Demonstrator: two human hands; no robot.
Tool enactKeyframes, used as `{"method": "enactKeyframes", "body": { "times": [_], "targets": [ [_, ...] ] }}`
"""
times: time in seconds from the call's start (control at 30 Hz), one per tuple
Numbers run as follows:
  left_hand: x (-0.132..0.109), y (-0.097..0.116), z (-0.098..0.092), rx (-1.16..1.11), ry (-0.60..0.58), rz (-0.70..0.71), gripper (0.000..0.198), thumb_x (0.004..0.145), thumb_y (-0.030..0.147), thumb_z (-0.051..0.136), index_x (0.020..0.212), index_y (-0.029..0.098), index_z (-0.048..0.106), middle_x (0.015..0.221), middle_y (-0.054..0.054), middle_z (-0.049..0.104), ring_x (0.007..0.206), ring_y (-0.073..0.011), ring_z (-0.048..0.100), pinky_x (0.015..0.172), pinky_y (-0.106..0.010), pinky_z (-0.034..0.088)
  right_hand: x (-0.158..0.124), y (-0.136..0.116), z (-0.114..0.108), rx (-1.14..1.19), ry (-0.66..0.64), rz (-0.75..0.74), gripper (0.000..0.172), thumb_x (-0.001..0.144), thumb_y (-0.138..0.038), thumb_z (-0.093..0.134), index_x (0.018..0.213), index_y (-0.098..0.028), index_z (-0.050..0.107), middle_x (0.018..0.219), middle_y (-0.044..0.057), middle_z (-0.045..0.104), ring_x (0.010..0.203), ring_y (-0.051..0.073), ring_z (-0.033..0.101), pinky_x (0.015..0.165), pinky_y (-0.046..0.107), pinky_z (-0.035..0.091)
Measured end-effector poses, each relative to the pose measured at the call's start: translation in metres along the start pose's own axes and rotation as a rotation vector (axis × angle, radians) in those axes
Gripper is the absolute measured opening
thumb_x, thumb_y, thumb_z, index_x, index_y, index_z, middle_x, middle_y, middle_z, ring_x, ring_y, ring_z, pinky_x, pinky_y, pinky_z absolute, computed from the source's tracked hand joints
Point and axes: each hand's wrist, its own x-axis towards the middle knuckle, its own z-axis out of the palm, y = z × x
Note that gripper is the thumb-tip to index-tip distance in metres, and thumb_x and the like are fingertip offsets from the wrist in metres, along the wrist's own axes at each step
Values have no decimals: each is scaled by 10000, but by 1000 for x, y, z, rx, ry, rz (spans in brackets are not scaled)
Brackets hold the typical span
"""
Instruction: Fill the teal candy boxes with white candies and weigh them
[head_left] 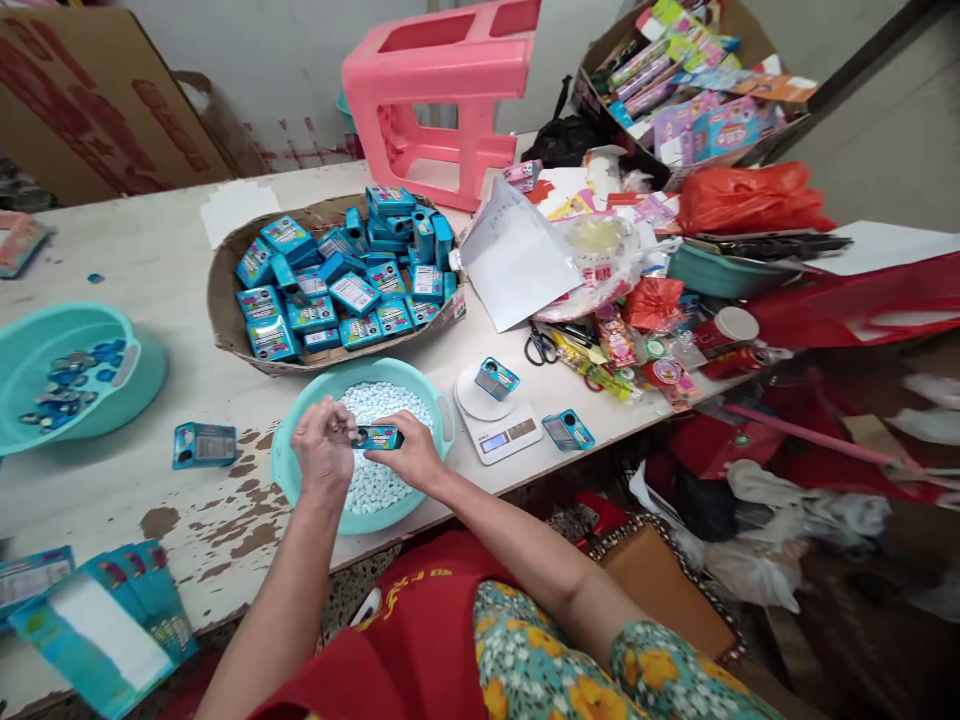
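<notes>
In the head view my right hand [412,445] grips a small blue candy tin [384,437] lying sideways, its round hole facing left. My left hand [322,440] is cupped and closed right at that hole, with a few white candies showing at its fingers. Both hands are above a turquoise basin [442,415] filled with small white candies [379,485]. To the right stands a kitchen scale [499,432] with a blue tin [497,378] on its round plate. Another blue tin [568,430] lies beside the scale.
Behind the basin, a cut-down carton [225,310] holds many blue tins. On the left are a turquoise tub [142,375] of small blue lids, a single tin [204,445] and flat printed sheets [105,630]. Scissors [540,345], wrappers and a pink stool [442,70] are farther back.
</notes>
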Motion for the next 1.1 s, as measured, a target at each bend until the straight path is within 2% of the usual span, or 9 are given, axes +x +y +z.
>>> {"method": "enactKeyframes", "body": {
  "times": [0.17, 0.27, 0.4, 0.5, 0.63, 0.73, 0.87, 0.97, 1.1],
  "targets": [
    [9, 4, -21, 24, -118, -125, 282, 687, 340, 633, 612, 187, 408, 710, -9, 557, 578, -116, 534, 486, -222, 396, -26, -12, -43, 105, 26, -12, 394, 618, -275, 816, 978, -242, 660, 952, 8, 646, 925, 173, 614, 844, 298, 484],
    [31, -27, -35, 227, -22, -290, 273, 696, 444, 595, 753, 212, 463, 823, -28, 621, 660, -141, 593, 537, -230, 430, -48, -15, -66, 135, 14, 3, 391, 610, -264, 821, 969, -244, 666, 936, 12, 643, 907, 177, 617, 830, 306, 490],
    [54, -74, -44, 522, 19, -460, 293, 629, 420, 633, 695, 177, 484, 579, 5, 527, 469, -104, 467, 437, -198, 314, -77, -7, -92, 147, 11, 102, 376, 615, -258, 815, 964, -238, 675, 917, 14, 628, 869, 180, 617, 797, 307, 494],
    [51, -87, -42, 605, -87, -458, 242, 563, 329, 694, 655, 162, 545, 553, 1, 525, 476, -117, 450, 449, -212, 311, -95, 5, -112, 152, 27, 160, 354, 626, -257, 805, 955, -236, 678, 910, 18, 628, 851, 186, 617, 769, 308, 499],
    [36, -89, -37, 997, -338, -298, 151, 553, 228, 646, 696, 186, 627, 765, -47, 626, 672, -184, 547, 568, -243, 377, -113, 24, -137, 122, 112, 241, 315, 658, -286, 773, 954, -238, 678, 921, 26, 635, 872, 205, 621, 779, 332, 507],
    [25, -93, -35, 1178, -406, -232, 145, 503, 193, 655, 645, 200, 626, 766, -51, 620, 747, -220, 559, 624, -259, 374, -122, 39, -153, 104, 188, 283, 302, 668, -304, 756, 950, -228, 680, 915, 36, 642, 865, 216, 627, 785, 351, 513],
    [9, -99, -41, 1194, -462, -284, 149, 444, 157, 690, 518, 212, 574, 578, -11, 555, 630, -196, 526, 593, -255, 352, -126, 52, -170, 92, 251, 320, 305, 679, -324, 742, 957, -216, 678, 924, 50, 646, 868, 227, 626, 789, 366, 512],
    [5, -92, -52, 1164, -446, -318, 113, 504, 202, 686, 553, 213, 585, 545, -2, 542, 550, -167, 494, 552, -253, 354, -124, 55, -181, 77, 263, 340, 306, 692, -329, 735, 967, -208, 673, 938, 52, 644, 885, 224, 619, 813, 366, 500],
    [5, -75, -68, 767, -315, -583, 237, 571, 300, 718, 739, 172, 610, 611, -10, 561, 510, -133, 497, 529, -255, 393, -119, 56, -189, 64, 296, 349, 314, 683, -339, 741, 955, -201, 670, 934, 53, 636, 869, 221, 609, 803, 366, 498]
  ]
}}
